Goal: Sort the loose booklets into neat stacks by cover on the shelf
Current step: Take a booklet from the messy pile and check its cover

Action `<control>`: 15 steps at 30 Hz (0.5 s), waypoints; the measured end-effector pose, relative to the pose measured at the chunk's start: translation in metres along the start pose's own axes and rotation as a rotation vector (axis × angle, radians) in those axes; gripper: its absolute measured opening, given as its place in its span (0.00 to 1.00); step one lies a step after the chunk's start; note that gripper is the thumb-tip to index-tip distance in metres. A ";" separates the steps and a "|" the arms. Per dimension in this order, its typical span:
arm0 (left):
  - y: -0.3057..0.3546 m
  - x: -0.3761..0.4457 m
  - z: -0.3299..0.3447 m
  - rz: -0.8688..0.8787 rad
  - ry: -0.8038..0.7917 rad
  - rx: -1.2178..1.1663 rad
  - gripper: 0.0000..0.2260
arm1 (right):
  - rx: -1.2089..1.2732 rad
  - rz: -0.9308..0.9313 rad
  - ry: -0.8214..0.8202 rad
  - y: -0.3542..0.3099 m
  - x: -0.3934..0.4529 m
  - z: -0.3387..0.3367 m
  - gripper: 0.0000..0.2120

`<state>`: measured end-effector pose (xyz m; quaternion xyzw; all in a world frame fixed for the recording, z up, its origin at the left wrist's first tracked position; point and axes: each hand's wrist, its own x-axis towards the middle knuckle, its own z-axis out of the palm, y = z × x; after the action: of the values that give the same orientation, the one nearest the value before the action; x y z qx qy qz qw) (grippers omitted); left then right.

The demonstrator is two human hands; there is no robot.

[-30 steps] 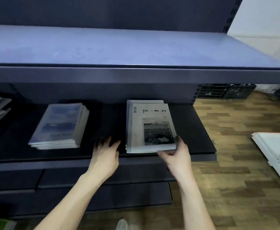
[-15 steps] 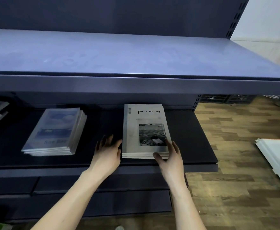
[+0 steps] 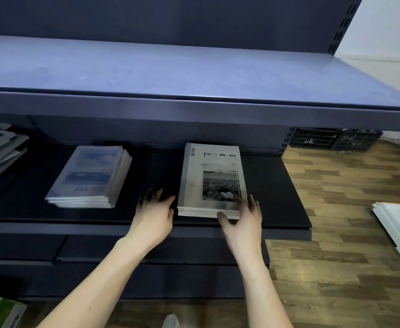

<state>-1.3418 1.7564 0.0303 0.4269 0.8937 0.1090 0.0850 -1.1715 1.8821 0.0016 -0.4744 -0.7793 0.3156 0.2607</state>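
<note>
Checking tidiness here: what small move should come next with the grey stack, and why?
Probably let go and turn to the loose pile at far left. The grey stack already looks squared between the left hand and right hand, and the blue stack looks fairly neat, while the pile lies splayed.

Your left hand (image 3: 155, 214) lies flat, fingers spread forward, while your right hand (image 3: 242, 217) reaches in alongside, fingers straight, thumb splayed left, both forearms bare.
</note>
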 end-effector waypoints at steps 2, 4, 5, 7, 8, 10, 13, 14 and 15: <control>-0.004 -0.014 0.000 -0.029 0.028 -0.007 0.21 | -0.026 -0.064 -0.026 -0.014 -0.012 0.006 0.28; -0.011 -0.026 0.001 -0.058 0.065 -0.009 0.22 | -0.030 -0.123 -0.088 -0.027 -0.025 0.016 0.28; -0.014 -0.031 0.001 -0.063 0.081 0.001 0.22 | -0.024 -0.142 -0.120 -0.033 -0.032 0.021 0.27; -0.021 -0.041 0.002 -0.066 0.088 0.025 0.22 | 0.000 -0.173 -0.178 -0.043 -0.046 0.028 0.27; -0.024 -0.045 0.003 -0.067 0.084 0.031 0.23 | 0.018 -0.186 -0.202 -0.048 -0.053 0.030 0.28; -0.030 -0.052 0.004 -0.071 0.077 0.033 0.23 | 0.032 -0.213 -0.245 -0.056 -0.065 0.035 0.28; -0.043 -0.062 0.002 -0.092 0.095 0.022 0.23 | 0.029 -0.265 -0.292 -0.069 -0.079 0.044 0.29; -0.049 -0.065 0.000 -0.104 0.106 0.021 0.23 | 0.027 -0.278 -0.307 -0.074 -0.083 0.048 0.29; -0.055 -0.068 -0.002 -0.119 0.113 0.020 0.23 | 0.023 -0.291 -0.319 -0.079 -0.086 0.052 0.29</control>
<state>-1.3411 1.6687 0.0216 0.3672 0.9218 0.1186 0.0363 -1.2181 1.7636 0.0158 -0.2978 -0.8673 0.3545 0.1826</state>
